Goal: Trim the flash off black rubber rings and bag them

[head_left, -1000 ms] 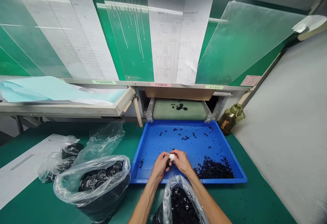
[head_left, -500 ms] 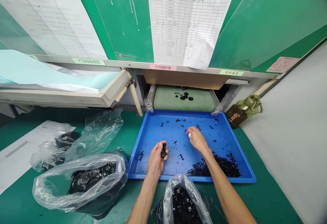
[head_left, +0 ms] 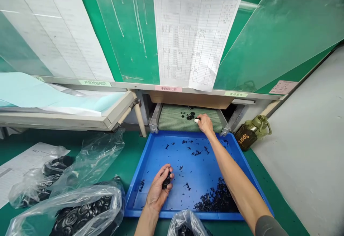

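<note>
My left hand (head_left: 158, 189), palm up over the blue tray (head_left: 154, 150), curls its fingers round several black round rubber parts (head_left: 166, 180). My right hand (head_left: 205, 124) reaches to the front of the green conveyor belt (head_left: 174, 121), its fingers pinched together. A white cover sits on one fingertip, and a dark bit shows beside it, too small to name. Just left of those fingers, a few black discs (head_left: 190, 116) and small scraps lie on the belt. Black scraps (head_left: 217, 198) are heaped in the tray's near right corner, with others scattered across its bottom.
An open plastic bag of black round parts (head_left: 80, 211) stands at left, another bag (head_left: 185, 223) at the near edge. Smaller tied bags (head_left: 51, 175) lie on paper. A green bottle (head_left: 249, 133) stands right of the tray. A cardboard flap (head_left: 188, 99) hangs over the belt.
My right hand has moved from above the tray forward to the belt beside the black discs. My left hand still holds its parts. The view has tilted upward.
</note>
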